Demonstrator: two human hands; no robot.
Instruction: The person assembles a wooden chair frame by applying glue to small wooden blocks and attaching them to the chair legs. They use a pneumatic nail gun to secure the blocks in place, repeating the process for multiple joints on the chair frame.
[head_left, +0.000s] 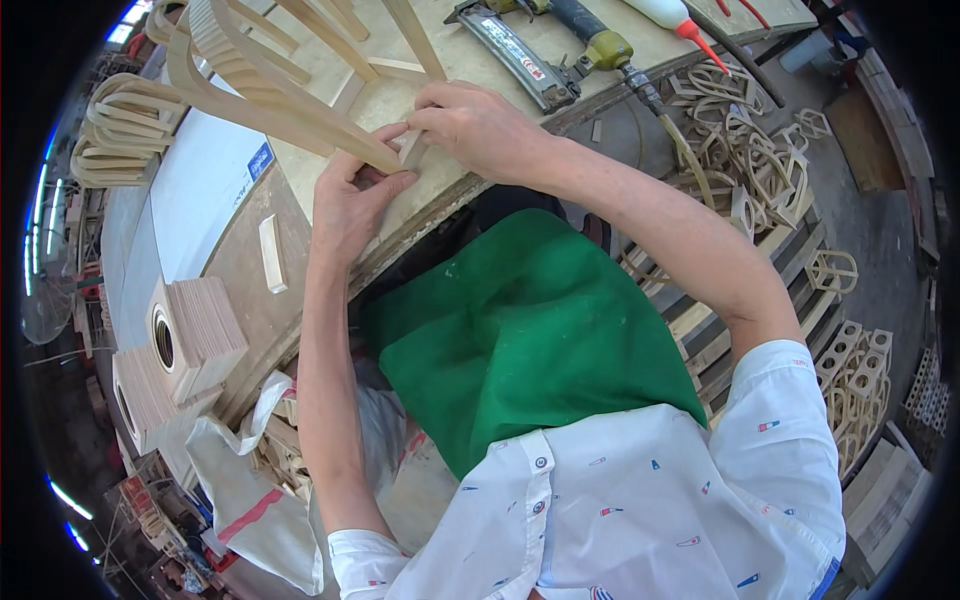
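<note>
We are holding the left hand (350, 200) with fingers curled, the right hand (475, 128) angling inward. A loose strip (272, 255) is lying on the desk (292, 182), a nail gun (515, 60) farther right. Our left grip is pinching the near end of a curved wooden frame (290, 115); our right grip is touching the small crosspiece (410, 153) there, whether pinching we cannot tell.

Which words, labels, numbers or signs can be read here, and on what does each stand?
None can be read with certainty.
Metallic label on the nail gun: print too small.
Blue label on the white sheet: lettering too small.
Red mark on the sleeve: too small.
</note>
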